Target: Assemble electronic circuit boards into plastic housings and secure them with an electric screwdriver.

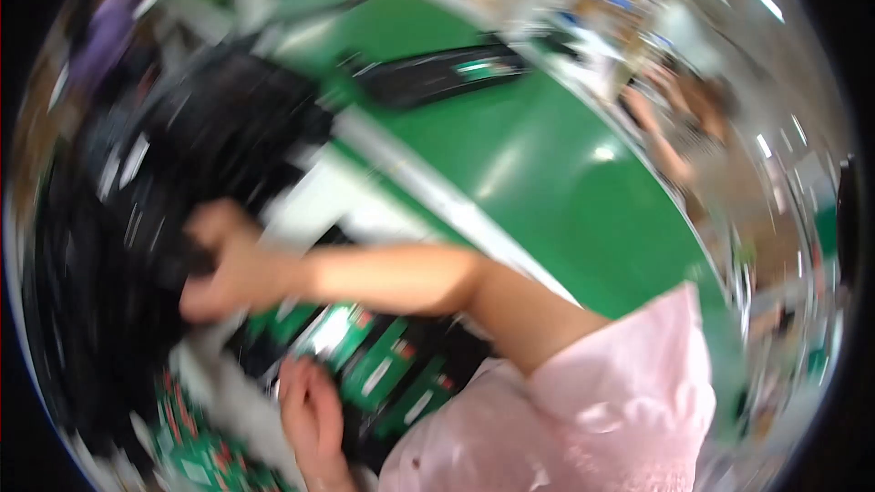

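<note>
My right arm stretches leftward across the middle, and my right hand is at a large pile of black items. Its thumb and fingers stand apart against the black, smeared by motion; whether they grip a piece cannot be made out. Lower down, my left hand is closed, with fingers bent and pressed together, beside several black items with green labels in front of my body. What it holds, if anything, is hidden. One label shines with glare. The pile's exact kind is too blurred to name.
Beyond a pale rail lies a green tabletop, with a long black item bearing a green label on it. Green printed pieces lie at lower left. Another person is across the table at right.
</note>
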Demonstrator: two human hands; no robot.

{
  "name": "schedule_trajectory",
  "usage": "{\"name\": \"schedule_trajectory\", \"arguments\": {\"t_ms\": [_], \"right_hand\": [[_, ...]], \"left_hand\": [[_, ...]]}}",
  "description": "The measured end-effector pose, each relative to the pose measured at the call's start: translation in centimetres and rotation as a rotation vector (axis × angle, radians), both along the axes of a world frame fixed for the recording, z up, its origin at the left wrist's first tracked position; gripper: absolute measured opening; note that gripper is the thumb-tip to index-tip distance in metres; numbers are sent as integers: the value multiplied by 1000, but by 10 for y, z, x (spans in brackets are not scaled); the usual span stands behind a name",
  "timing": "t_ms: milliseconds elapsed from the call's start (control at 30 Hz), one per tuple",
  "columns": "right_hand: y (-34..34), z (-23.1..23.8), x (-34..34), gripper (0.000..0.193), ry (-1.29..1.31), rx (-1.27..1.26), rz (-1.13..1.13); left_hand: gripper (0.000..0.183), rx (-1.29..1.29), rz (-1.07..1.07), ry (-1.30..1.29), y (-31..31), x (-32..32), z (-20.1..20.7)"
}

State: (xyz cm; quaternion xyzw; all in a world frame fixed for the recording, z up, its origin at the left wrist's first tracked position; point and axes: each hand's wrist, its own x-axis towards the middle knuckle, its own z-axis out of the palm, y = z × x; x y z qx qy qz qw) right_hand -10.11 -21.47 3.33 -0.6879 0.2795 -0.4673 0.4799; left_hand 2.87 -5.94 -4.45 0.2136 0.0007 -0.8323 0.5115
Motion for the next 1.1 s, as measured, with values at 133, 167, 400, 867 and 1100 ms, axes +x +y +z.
{"name": "schedule_trajectory", "arguments": {"t_ms": [133,167,400,867,1100], "right_hand": [[47,15,18,44,-538,211,-100],[56,25,6,47,-495,173,-93],[123,75,-33,17,-653,36,-28],[120,57,-29,23,-743,-49,-89],[115,41,-24,39,-529,-367,-52]], "left_hand": [[28,216,-179,567,-2,26,-8],[28,205,-240,568,-3,23,-3],[24,327,-176,502,0,13,12],[15,386,49,260,-20,14,-16],[17,167,68,-45,3,-37,63]]}}
